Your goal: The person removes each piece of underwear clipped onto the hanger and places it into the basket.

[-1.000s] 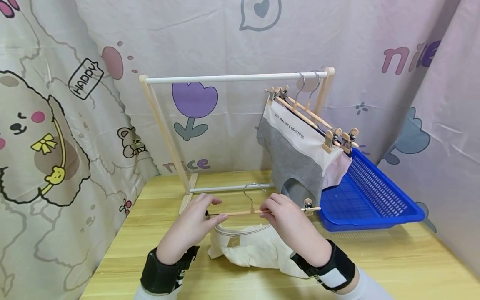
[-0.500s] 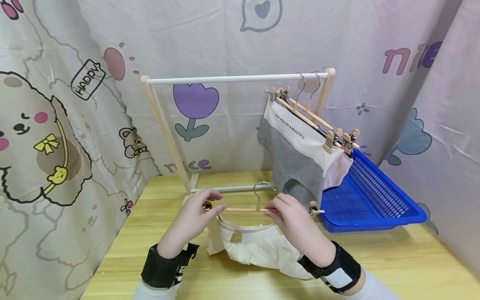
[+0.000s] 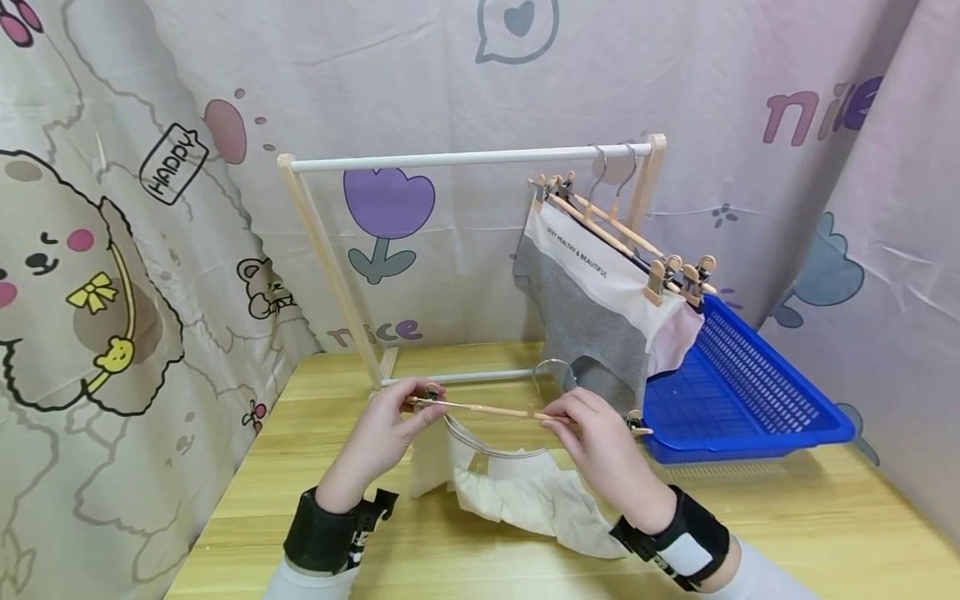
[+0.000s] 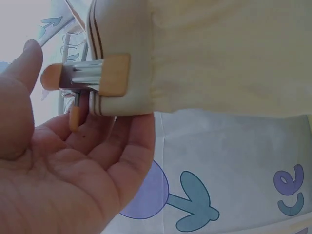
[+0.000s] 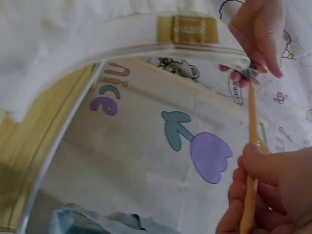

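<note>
My right hand (image 3: 596,433) grips the wooden rod of a clip hanger (image 3: 502,410), between thumb and curled fingers in the right wrist view. Cream underpants (image 3: 525,500) with brown-striped waistband hang from the hanger's left clip (image 4: 92,75), which bites the waistband corner. Their other side sags low over the table. My left hand (image 3: 390,425) is at that clip; in the left wrist view its thumb stands off the clip while its fingers lie behind the waistband corner. The right clip (image 3: 635,419) shows past my right hand, apart from the cream cloth.
Behind my hands stands a rack with a white rail (image 3: 465,157). At its right end, grey-and-white underpants (image 3: 585,308) and a pink pair (image 3: 675,337) hang from clip hangers. A blue basket (image 3: 750,400) sits at right on the wooden table (image 3: 262,500).
The hanger has risen at its left end and shifted right, its hook moving right too. The clipped corner of the cream underpants has lifted with it, and my right hand has moved slightly right.
</note>
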Demonstrator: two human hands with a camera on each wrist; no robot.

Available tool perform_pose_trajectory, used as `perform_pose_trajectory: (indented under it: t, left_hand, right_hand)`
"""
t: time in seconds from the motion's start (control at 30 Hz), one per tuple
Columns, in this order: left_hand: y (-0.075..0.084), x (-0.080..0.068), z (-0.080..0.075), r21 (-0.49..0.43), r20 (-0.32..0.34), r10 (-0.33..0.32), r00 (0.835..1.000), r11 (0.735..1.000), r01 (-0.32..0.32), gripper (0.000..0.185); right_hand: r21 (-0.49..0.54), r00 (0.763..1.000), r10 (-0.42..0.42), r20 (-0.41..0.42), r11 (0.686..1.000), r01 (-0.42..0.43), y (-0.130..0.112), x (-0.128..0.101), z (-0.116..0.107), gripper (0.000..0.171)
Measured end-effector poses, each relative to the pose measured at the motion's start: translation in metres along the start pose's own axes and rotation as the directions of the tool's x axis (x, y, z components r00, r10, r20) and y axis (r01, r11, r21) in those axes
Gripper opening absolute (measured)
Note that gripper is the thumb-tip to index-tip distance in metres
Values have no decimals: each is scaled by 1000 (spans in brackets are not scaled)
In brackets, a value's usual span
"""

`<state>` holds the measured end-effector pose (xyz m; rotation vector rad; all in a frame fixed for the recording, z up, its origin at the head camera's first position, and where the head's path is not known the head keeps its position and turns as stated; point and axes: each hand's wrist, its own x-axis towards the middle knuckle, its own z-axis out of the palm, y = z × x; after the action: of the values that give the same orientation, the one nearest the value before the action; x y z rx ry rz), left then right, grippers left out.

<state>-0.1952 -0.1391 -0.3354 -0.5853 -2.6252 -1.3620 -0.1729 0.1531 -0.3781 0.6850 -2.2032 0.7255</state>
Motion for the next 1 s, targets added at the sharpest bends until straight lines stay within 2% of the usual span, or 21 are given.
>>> perform_pose_trajectory:
  t: [0.27, 0.43, 0.6, 0.77, 1.0]
  left_hand:
    - [5, -2, -1, -56, -70, 24, 997, 998, -28, 26]
    - [10, -4, 1, -98, -123, 73, 990, 992, -85, 23]
    - [15, -6, 4, -129, -143, 116, 983, 982, -135, 23]
    - [20, -7, 7, -144, -153, 131, 980, 978, -153, 22]
    - [26, -7, 11, -163, -175, 117, 978, 976, -146, 26]
  right_hand:
    - [76, 997, 17, -75, 997, -12, 5, -8, 5, 20]
    - [123, 993, 14, -120, 992, 0, 4, -11, 9, 22]
    - [149, 989, 22, -143, 989, 0, 3, -13, 11, 26]
    - [154, 987, 19, -157, 988, 5, 3, -14, 12, 26]
    - [147, 987, 37, -154, 989, -14, 4, -15, 13, 25]
